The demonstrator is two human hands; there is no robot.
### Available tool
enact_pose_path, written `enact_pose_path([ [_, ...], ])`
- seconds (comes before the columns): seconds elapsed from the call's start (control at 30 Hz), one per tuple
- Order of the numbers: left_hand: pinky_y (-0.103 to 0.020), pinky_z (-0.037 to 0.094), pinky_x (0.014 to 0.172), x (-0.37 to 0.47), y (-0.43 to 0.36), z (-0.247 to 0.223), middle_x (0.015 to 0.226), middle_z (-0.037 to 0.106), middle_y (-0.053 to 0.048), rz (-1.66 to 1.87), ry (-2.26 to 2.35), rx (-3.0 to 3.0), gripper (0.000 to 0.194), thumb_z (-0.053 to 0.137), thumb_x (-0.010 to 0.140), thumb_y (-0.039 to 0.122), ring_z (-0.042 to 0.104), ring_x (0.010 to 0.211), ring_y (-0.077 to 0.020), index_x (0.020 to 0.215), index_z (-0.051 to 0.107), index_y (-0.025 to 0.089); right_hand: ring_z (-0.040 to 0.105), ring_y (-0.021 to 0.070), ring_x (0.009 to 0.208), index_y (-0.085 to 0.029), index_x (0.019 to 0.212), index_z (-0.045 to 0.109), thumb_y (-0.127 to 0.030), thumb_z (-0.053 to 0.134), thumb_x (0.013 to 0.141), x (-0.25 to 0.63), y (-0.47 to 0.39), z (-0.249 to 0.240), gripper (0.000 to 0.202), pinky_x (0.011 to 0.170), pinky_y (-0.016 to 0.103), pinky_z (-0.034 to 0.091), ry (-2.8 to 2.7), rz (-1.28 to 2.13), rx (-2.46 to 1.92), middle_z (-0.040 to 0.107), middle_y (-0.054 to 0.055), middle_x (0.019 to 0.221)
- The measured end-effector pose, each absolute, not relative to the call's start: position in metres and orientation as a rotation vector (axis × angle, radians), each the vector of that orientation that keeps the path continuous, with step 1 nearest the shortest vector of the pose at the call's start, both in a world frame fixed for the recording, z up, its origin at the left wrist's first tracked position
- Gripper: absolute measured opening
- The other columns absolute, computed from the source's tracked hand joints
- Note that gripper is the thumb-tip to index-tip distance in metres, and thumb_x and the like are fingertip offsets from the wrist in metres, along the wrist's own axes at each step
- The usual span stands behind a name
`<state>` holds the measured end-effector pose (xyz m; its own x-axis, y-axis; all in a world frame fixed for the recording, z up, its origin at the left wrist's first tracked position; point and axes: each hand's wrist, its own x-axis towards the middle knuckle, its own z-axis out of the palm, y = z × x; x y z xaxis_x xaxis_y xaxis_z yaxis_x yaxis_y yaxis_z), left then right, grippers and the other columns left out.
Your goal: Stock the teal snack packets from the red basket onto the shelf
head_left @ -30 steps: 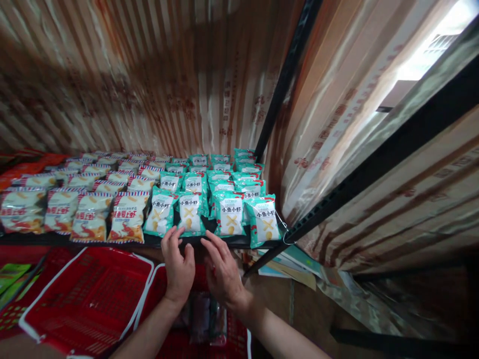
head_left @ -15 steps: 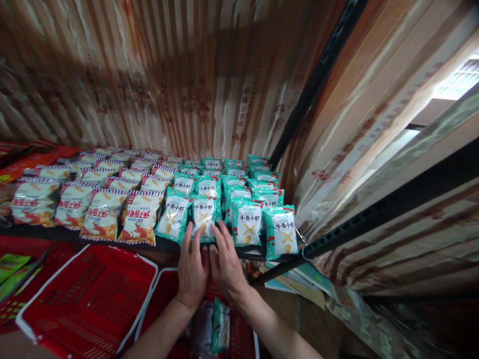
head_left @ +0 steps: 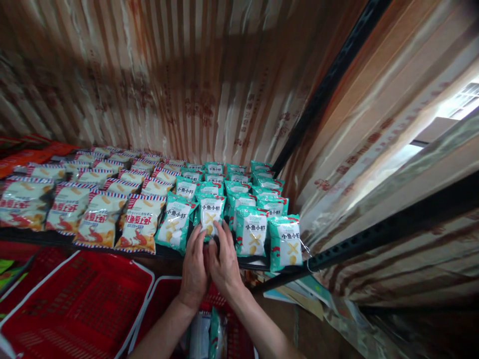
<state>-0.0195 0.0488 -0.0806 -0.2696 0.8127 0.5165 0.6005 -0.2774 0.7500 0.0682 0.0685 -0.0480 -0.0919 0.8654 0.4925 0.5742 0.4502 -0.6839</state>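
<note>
At the shelf's front edge, a teal-and-white snack bag (head_left: 211, 212) stands upright between my two hands. My left hand (head_left: 195, 267) has its fingers against the bag's lower left side. On the lower right side, the fingers of my right hand (head_left: 223, 262) press in, with the thumbs close together below. Beside it on the left leans another teal bag (head_left: 173, 223). To the right stand two more front teal bags, one (head_left: 252, 233) nearer and one (head_left: 286, 242) at the shelf's end. Further rows of the same bags sit behind.
Rows of shrimp snack bags (head_left: 137, 222) with striped edges fill the shelf's left part. Below are a red basket (head_left: 86, 294) with a white rim and another holding teal bags (head_left: 217, 334). A black metal post (head_left: 318, 99) rises at the right, before striped sheeting (head_left: 209, 75).
The bag between my hands stands straighter and a little further right, with both hands still on it. The view has shifted slightly, so the shelf's right end appears lower.
</note>
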Motion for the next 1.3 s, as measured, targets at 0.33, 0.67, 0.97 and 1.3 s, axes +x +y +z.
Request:
enact_pose_path([
  [0.33, -0.041, 0.036, 0.110, -0.020, 0.065, -0.091, 0.146, 0.041, -0.012, 1.567, 1.765, 1.796, 0.044, 0.035, 0.093, 0.017, 0.038, 0.134, -0.0198, 0.136, 0.042, 0.021, 0.034, 0.0259, 0.137, -0.013, 0.135, 0.045, -0.021, 0.039, 0.090, 0.067, 0.086, -0.057, 0.046, 0.110, 0.047, 0.035, -1.788, 0.427, -1.248, 0.035, 0.018, 0.147],
  [0.67, -0.043, 0.034, 0.111, -0.021, 0.070, -0.084, 0.149, 0.037, -0.011, 1.489, 1.757, 1.834, 0.048, 0.034, 0.093, 0.015, 0.032, 0.137, -0.0195, 0.140, 0.036, 0.023, 0.029, 0.0266, 0.139, -0.014, 0.136, 0.045, -0.024, 0.038, 0.092, 0.064, 0.089, -0.054, 0.046, 0.111, 0.050, 0.032, -1.780, 0.434, -1.274, 0.031, 0.016, 0.150],
  [0.97, -0.046, 0.031, 0.112, -0.023, 0.074, -0.090, 0.151, 0.030, -0.014, 1.455, 1.771, 1.863, 0.049, 0.034, 0.093, 0.017, 0.028, 0.139, -0.0220, 0.142, 0.032, 0.019, 0.023, 0.0269, 0.141, -0.010, 0.139, 0.041, -0.027, 0.034, 0.093, 0.063, 0.093, -0.057, 0.049, 0.112, 0.050, 0.029, -1.810, 0.458, -1.306, 0.028, 0.017, 0.151],
  [1.3, -0.049, 0.032, 0.111, -0.032, 0.083, -0.093, 0.153, 0.025, -0.018, 1.495, 1.624, 2.116, 0.060, 0.039, 0.091, 0.022, 0.022, 0.141, -0.0253, 0.147, 0.016, 0.019, 0.023, 0.0266, 0.142, -0.013, 0.139, 0.041, -0.030, 0.034, 0.094, 0.059, 0.104, -0.060, 0.049, 0.114, 0.050, 0.025, -1.780, 0.470, -1.320, 0.028, 0.014, 0.152],
])
